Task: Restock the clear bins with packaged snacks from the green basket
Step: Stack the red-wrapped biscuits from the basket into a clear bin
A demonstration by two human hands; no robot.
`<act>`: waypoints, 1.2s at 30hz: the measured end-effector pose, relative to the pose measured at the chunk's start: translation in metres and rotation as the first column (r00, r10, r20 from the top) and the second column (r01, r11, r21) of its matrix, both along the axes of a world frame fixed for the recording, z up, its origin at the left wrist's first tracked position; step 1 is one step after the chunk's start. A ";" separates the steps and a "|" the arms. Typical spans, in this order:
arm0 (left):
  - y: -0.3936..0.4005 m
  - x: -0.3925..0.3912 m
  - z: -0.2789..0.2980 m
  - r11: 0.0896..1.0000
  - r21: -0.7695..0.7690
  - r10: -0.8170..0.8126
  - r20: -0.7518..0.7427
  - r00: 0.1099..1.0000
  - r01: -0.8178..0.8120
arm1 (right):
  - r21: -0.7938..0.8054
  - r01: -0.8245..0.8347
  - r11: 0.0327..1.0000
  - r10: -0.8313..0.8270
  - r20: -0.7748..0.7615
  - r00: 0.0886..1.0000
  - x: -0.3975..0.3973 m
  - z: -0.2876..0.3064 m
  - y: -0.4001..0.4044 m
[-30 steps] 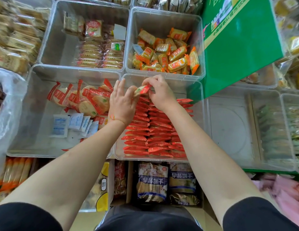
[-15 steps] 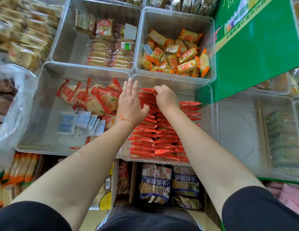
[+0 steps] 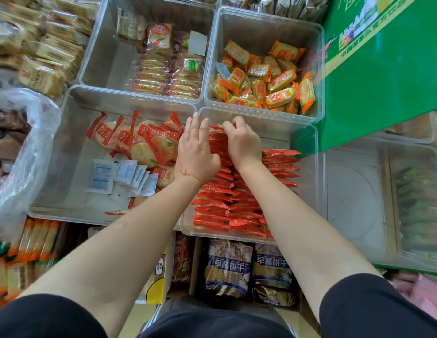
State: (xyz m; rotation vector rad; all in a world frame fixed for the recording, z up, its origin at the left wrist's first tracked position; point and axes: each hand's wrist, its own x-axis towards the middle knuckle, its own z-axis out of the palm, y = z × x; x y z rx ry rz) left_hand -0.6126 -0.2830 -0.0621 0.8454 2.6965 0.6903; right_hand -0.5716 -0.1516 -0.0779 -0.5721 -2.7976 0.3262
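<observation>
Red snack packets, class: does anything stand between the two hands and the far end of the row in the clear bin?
Nothing visible does. The left hand and right hand already rest on the red snack packets at the row's far end, inside the clear bin.

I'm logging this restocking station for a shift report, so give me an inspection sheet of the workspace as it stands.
Surface: clear bins set edge to edge; bare bin floor shows in the near-left one.
Job's things: red snack packs stand in rows in the near-centre bin; no green basket in view.
Clutter: white sachets lie loose beside the round crackers; a clear plastic bag slumps at left.
Grippers: left hand flat against the row's far end; right hand with fingers curled onto the packs.
Cables: nothing seen.
Surroundings: orange packs in the far bin, green board at right, bagged biscuits below.
</observation>
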 end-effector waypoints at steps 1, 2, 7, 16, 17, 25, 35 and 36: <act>0.000 0.000 0.000 1.000 0.000 -0.001 0.001 1.000 0.001 | -0.007 0.043 0.999 -0.043 -0.018 0.999 -0.001 0.000 0.002; 0.000 0.000 0.000 1.000 0.000 -0.002 0.002 1.000 0.002 | -0.007 0.080 0.997 -0.080 -0.034 0.996 -0.002 -0.002 0.003; 0.001 0.000 0.001 1.000 0.021 0.007 0.002 1.000 -0.007 | 0.020 -0.154 0.988 0.153 0.024 0.988 0.001 -0.024 -0.014; 0.002 0.001 0.003 1.000 -0.002 0.016 0.019 1.000 -0.016 | -0.050 -0.080 0.996 0.094 0.449 0.889 0.020 -0.021 -0.030; 0.003 0.001 0.004 1.000 -0.008 0.021 0.018 1.000 -0.020 | -0.070 -0.110 0.992 0.130 0.486 0.864 0.019 -0.022 -0.031; 0.002 0.003 0.004 1.000 -0.017 0.008 0.024 1.000 -0.008 | -0.129 -0.061 0.990 0.124 0.570 0.812 0.014 -0.021 -0.026; -0.005 0.005 0.009 0.995 -0.084 -0.065 -0.050 0.997 0.061 | -0.177 0.022 0.984 0.020 0.227 0.974 0.101 0.012 -0.052; -0.008 0.011 0.014 0.992 -0.075 -0.110 -0.060 0.992 0.106 | -0.185 0.043 0.982 -0.003 0.212 0.977 0.119 0.015 -0.055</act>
